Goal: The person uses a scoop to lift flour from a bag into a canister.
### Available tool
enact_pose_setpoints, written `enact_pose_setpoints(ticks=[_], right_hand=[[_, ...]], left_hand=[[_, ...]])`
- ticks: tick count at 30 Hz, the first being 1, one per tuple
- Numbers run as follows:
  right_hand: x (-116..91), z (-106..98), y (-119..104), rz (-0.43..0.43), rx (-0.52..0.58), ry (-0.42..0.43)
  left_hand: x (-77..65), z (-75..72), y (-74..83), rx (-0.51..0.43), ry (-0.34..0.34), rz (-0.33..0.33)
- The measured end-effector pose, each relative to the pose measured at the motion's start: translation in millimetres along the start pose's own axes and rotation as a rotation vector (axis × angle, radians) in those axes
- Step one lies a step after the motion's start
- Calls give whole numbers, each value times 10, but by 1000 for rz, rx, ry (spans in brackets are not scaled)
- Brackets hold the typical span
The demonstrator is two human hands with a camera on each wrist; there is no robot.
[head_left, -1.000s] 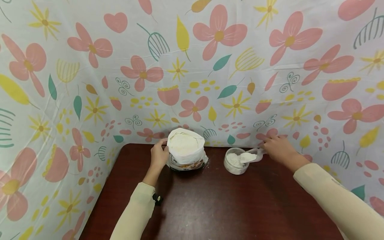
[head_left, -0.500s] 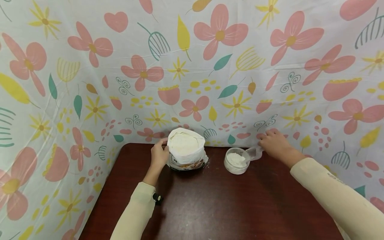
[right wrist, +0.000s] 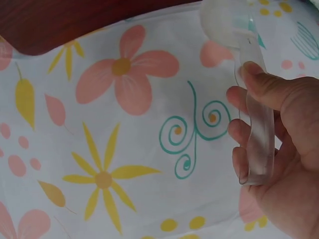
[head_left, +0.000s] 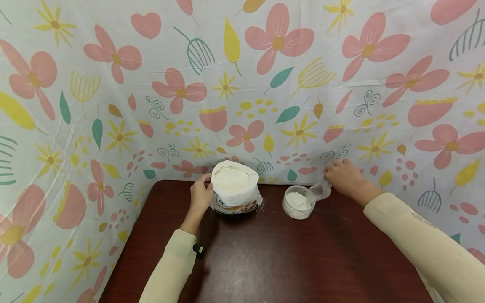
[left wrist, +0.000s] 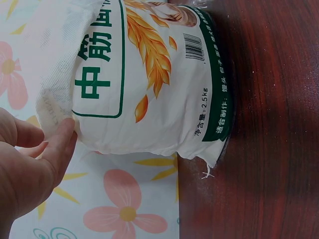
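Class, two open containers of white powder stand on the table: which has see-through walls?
The round tub with the scoop at its rim: its clear wall shows the powder inside. The other, the bag, is opaque white with printing.

My count off the feeds: hands, two, one left hand [head_left: 201, 197] and one right hand [head_left: 345, 177]. Sleeves, two: left sleeve [head_left: 166, 267], right sleeve [head_left: 420, 237]. White bag [head_left: 235, 197], one. Clear round container [head_left: 294, 213], one. Clear scoop [head_left: 321, 191], one. Separate lots of pale powder [head_left: 233, 181] I can make out: two, one in the bag, one in the container. Table [head_left: 276, 256], one. Small black item [head_left: 198, 250] at the left cuff, one. Barcodes [left wrist: 194, 47] I see, one. Floral cloth [head_left: 235, 63]: one sheet or several, can't tell.
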State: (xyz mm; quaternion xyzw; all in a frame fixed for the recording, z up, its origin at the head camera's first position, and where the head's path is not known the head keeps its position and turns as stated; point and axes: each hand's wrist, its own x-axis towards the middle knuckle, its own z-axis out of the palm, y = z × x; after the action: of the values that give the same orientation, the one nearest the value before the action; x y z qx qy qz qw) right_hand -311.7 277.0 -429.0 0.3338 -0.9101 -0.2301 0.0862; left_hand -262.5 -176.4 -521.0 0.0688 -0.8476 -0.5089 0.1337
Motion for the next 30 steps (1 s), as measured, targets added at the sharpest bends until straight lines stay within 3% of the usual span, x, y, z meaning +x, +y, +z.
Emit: enact_pose_setpoints(ticks=[9,15,19,24,30], right_hand=[[-34,-14,78,54,79,-18],[-150,35,58,111,197,-32],[-283,112,30,156,246,56],[-445,293,-15,151,284,248],[-621,481,-99,179,354,313]], left_hand=[[1,14,-12,-10,1,8],[2,11,-31,-1,11,-3],[5,11,-32,-9,11,1],[1,11,-20,-7,14,11],[-2,11,-17,-3,10,9]])
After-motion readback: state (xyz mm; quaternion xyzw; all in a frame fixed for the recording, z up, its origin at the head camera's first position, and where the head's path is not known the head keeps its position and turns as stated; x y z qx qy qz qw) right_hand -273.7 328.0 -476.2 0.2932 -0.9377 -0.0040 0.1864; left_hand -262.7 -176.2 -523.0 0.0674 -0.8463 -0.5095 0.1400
